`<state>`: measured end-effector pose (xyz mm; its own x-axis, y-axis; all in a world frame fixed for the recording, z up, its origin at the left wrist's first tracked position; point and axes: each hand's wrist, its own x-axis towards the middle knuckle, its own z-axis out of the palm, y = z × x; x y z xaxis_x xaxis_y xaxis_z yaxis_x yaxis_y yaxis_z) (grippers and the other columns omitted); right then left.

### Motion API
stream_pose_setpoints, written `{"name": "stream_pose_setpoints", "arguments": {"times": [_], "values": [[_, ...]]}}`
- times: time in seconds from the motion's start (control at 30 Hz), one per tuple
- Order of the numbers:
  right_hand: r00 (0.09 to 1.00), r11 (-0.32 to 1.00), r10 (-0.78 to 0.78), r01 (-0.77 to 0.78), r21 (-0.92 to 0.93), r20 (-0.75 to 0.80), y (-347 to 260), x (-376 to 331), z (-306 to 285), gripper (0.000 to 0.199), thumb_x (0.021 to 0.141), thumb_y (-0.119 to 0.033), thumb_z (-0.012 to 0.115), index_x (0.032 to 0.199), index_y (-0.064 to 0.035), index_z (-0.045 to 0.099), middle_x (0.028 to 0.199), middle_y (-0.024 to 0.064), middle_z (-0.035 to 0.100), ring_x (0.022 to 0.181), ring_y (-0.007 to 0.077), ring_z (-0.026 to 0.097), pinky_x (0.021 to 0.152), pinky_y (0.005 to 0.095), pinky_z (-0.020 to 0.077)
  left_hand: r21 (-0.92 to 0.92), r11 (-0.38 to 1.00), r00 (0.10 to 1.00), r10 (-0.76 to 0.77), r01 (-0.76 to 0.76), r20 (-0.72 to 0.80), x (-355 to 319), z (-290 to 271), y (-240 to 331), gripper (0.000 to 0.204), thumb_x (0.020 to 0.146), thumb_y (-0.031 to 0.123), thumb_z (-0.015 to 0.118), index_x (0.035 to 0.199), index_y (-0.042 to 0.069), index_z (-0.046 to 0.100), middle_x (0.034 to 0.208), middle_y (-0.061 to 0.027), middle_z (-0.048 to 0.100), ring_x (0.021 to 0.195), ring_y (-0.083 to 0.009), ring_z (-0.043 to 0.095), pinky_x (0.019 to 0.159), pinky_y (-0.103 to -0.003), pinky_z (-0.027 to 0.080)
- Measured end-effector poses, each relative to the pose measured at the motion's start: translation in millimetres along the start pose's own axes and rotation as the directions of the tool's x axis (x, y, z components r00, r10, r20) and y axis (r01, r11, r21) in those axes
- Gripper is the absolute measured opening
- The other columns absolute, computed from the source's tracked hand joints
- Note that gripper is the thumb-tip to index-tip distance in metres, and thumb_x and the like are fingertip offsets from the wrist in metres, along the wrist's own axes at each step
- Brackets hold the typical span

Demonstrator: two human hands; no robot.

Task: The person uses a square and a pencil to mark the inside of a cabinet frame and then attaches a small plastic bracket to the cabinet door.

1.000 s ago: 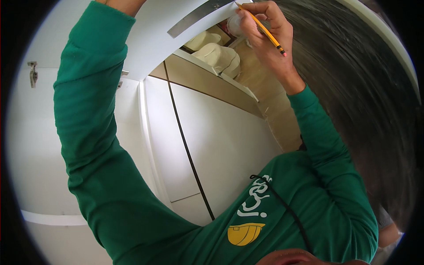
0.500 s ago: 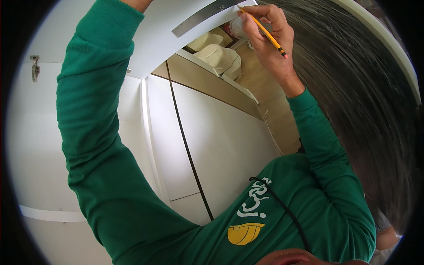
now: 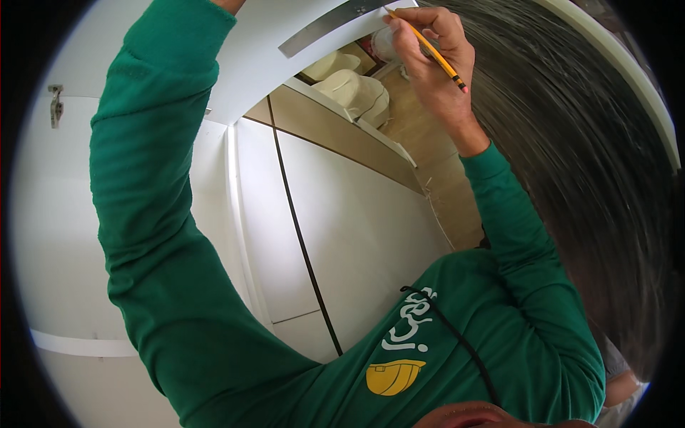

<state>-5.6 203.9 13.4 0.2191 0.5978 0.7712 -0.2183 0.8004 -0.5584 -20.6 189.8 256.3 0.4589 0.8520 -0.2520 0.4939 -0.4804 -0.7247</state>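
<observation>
My right hand [image 3: 442, 57] is closed round a yellow pencil [image 3: 432, 50] with a pink eraser end. The pencil's tip is at the edge of a white cabinet panel [image 3: 250, 64], beside a dark grey metal strip [image 3: 321, 32] that lies along the panel. Whether the tip touches the panel or the strip I cannot tell. Raised along the left side is my left arm in a green sleeve [image 3: 153, 143]. Only a bit of its wrist shows at the top edge; the left hand itself is out of the picture.
An open white cabinet [image 3: 71, 214] with a metal hinge [image 3: 56, 105] stands on the left. Below are white fronts [image 3: 342, 207] split by a dark gap. A white rounded container [image 3: 349, 93] sits beyond them. A dark streaked surface [image 3: 571, 143] curves along the right.
My left sleeve has shifted very slightly. The right hand and pencil stay almost in the same place, with the pencil's eraser end a touch further right.
</observation>
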Motion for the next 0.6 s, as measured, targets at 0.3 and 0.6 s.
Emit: {"name": "stream_pose_setpoints", "arguments": {"times": [0.3,0.6], "values": [[0.966,0.849,0.259,-0.241,0.470,0.027,-8.4,-3.0,8.3,0.013,0.099,-0.006,0.066,0.107,0.0009,0.058,0.090,0.0065,0.056,0.079,0.0095,0.056,0.067,0.0246,0.0483,-0.047,0.998,0.997,0.038,-0.041,-0.061,-4.6,3.0,-4.4,0.031,0.091,0.028,0.074,0.113,0.005,0.077,0.101,-0.0165,0.077,0.096,-0.0328,0.073,0.084,-0.043,0.058],[0.986,0.996,0.027,-0.013,0.089,-0.162,-7.6,-4.4,-60.8,0.015,0.101,-0.007,0.063,0.114,0.0007,0.064,0.099,0.0057,0.068,0.088,0.0089,0.063,0.077,0.0258,0.0519,-0.097,0.976,0.973,-0.180,0.194,0.142,-3.9,-23.0,14.1,0.028,0.093,0.024,0.072,0.112,0.004,0.077,0.104,-0.0179,0.076,0.098,-0.0339,0.072,0.084,-0.043,0.057]]}}
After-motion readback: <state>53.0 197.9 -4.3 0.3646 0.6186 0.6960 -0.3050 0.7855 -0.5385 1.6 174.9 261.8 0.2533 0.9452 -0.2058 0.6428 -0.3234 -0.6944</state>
